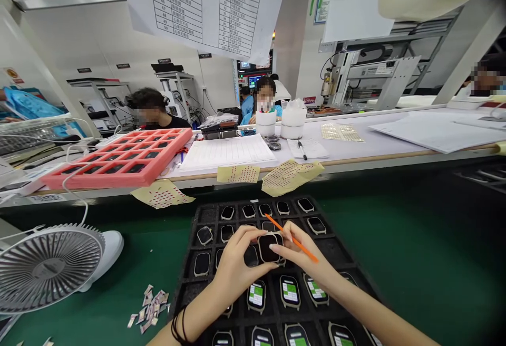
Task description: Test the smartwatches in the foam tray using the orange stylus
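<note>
Between both hands is a strapless smartwatch (269, 247) with a dark screen, held above the tray. My left hand (233, 259) grips the watch's left edge, fingers on top and thumb below. My right hand (302, 248) holds a thin orange stick (294, 239) slantwise, its thumb touching the right side of the watch face. Beneath them lies a black foam tray (188, 282) with compartments of watches. Nearer watches such as this one (290, 290) show lit green-and-white screens; the farther ones are dark. My hands and forearms hide some compartments.
A fan (51, 267) stands at left, near small scattered wrappers or labels (152, 306) on the green mat (395, 261). A shelf ahead carries a pink foam tray (154, 172), papers (231, 152) and white cups (265, 123). Yellow sticker sheets (290, 177) hang from its edge. People sit beyond.
</note>
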`<state>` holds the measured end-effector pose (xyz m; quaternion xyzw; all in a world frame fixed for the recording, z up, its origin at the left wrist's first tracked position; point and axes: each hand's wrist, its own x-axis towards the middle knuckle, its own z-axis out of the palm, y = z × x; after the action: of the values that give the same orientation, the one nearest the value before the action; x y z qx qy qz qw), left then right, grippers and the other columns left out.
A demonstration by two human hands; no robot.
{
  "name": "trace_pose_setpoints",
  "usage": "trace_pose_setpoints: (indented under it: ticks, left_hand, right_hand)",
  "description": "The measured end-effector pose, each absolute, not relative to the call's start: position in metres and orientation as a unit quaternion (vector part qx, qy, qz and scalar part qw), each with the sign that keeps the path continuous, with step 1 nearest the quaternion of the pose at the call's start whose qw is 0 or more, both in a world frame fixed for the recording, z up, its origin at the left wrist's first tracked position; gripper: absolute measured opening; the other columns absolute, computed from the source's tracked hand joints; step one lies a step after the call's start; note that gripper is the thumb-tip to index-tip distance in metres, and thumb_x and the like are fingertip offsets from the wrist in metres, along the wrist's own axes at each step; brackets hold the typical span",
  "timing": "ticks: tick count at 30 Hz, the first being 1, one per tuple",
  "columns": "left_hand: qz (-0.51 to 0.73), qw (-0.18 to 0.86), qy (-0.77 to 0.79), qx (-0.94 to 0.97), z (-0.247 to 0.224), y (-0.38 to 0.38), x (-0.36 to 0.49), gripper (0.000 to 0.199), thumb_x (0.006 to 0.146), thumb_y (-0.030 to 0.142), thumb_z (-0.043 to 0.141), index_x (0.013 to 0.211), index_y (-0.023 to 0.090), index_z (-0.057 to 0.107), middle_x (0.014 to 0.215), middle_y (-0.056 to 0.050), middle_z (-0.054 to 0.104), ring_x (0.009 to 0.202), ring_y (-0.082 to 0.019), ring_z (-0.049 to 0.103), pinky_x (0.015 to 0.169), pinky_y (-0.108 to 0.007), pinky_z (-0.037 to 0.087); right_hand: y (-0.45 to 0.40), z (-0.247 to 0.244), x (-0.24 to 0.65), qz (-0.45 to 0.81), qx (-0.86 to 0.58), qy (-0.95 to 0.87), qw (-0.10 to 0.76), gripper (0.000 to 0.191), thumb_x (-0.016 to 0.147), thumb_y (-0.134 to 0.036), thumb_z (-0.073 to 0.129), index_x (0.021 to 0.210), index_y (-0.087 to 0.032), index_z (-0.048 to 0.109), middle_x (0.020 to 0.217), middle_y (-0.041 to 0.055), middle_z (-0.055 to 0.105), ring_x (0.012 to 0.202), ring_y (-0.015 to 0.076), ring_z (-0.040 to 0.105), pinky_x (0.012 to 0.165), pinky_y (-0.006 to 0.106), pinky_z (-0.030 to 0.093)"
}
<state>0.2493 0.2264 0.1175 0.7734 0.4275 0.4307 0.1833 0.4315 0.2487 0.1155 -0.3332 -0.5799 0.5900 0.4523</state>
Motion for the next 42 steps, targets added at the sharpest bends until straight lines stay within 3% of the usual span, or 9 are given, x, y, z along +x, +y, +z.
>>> trace_pose_setpoints:
  ticks: [5,11,16,22,26,32,34,38,42]
  left_hand:
    - [0.455,0.230,0.458,0.728,0.117,0.227,0.248,0.042,0.071,0.017,0.073,0.109,0.022,0.056,0.094,-0.002,0.066,0.077,-0.016,0.062,0.073,-0.031,0.054]
    - [0.482,0.278,0.483,0.676,0.120,0.229,0.241,0.040,0.072,0.018,0.070,0.108,0.021,0.053,0.089,-0.001,0.068,0.071,-0.014,0.062,0.067,-0.027,0.053]
    - [0.474,0.268,0.479,0.688,0.120,0.231,0.239,0.039,0.073,0.021,0.068,0.109,0.021,0.052,0.092,-0.002,0.068,0.072,-0.015,0.063,0.069,-0.029,0.054]
    - [0.415,0.204,0.516,0.721,0.116,0.202,0.181,0.037,0.074,0.028,0.070,0.108,0.024,0.057,0.105,-0.005,0.068,0.092,-0.022,0.066,0.081,-0.032,0.055]
    - [0.336,0.172,0.598,0.707,0.097,0.170,0.123,0.036,0.071,0.039,0.071,0.105,0.027,0.062,0.108,-0.005,0.069,0.098,-0.027,0.066,0.085,-0.037,0.055]
    - [0.226,0.120,0.599,0.759,0.073,0.144,0.094,0.034,0.077,0.042,0.067,0.110,0.036,0.065,0.127,-0.003,0.060,0.117,-0.032,0.055,0.092,-0.043,0.052]
    - [0.200,0.111,0.601,0.766,0.071,0.141,0.093,0.036,0.081,0.041,0.062,0.117,0.040,0.062,0.135,-0.001,0.054,0.123,-0.033,0.051,0.095,-0.047,0.049]
    - [0.194,0.130,0.625,0.745,0.067,0.139,0.092,0.044,0.085,0.042,0.058,0.129,0.043,0.051,0.145,0.000,0.042,0.129,-0.035,0.044,0.095,-0.049,0.048]
    - [0.270,0.203,0.680,0.650,0.048,0.137,0.092,0.064,0.089,0.044,0.051,0.146,0.036,0.022,0.149,-0.006,0.036,0.128,-0.033,0.045,0.088,-0.042,0.055]
  right_hand:
    - [0.249,0.118,0.436,0.615,-0.350,-0.553,0.439,0.045,0.078,-0.050,0.067,0.070,-0.023,0.032,0.070,-0.0057,0.033,0.063,0.0118,0.038,0.059,0.025,0.045]
    - [0.249,0.120,0.442,0.591,-0.350,-0.577,0.442,0.042,0.080,-0.049,0.065,0.072,-0.024,0.033,0.069,-0.0052,0.037,0.061,0.0129,0.045,0.063,0.030,0.051]
    - [0.253,0.117,0.444,0.546,-0.355,-0.612,0.448,0.042,0.082,-0.051,0.061,0.070,-0.024,0.032,0.067,-0.0049,0.041,0.058,0.0144,0.048,0.059,0.030,0.049]
    - [0.260,0.111,0.497,0.309,-0.460,-0.708,0.438,0.045,0.086,-0.053,0.054,0.064,-0.024,0.028,0.058,-0.0061,0.035,0.053,0.0132,0.038,0.053,0.025,0.035]
    - [0.262,0.089,0.535,0.254,-0.505,-0.721,0.401,0.043,0.087,-0.055,0.049,0.066,-0.025,0.027,0.060,-0.0036,0.043,0.059,0.0174,0.047,0.054,0.027,0.037]
    - [0.264,0.063,0.546,0.209,-0.523,-0.762,0.319,0.038,0.086,-0.055,0.044,0.066,-0.026,0.029,0.058,-0.0030,0.045,0.053,0.0179,0.043,0.052,0.031,0.039]
    - [0.261,0.066,0.547,0.174,-0.527,-0.776,0.300,0.035,0.086,-0.051,0.044,0.067,-0.027,0.029,0.062,-0.0004,0.049,0.058,0.0211,0.048,0.056,0.034,0.041]
    - [0.251,0.072,0.557,0.138,-0.563,-0.752,0.312,0.032,0.086,-0.048,0.045,0.069,-0.027,0.029,0.086,0.0109,0.062,0.086,0.0310,0.060,0.070,0.041,0.045]
    - [0.240,0.056,0.573,0.229,-0.616,-0.675,0.334,0.040,0.080,-0.060,0.050,0.070,-0.027,0.032,0.106,0.0162,0.064,0.107,0.0351,0.057,0.074,0.040,0.048]
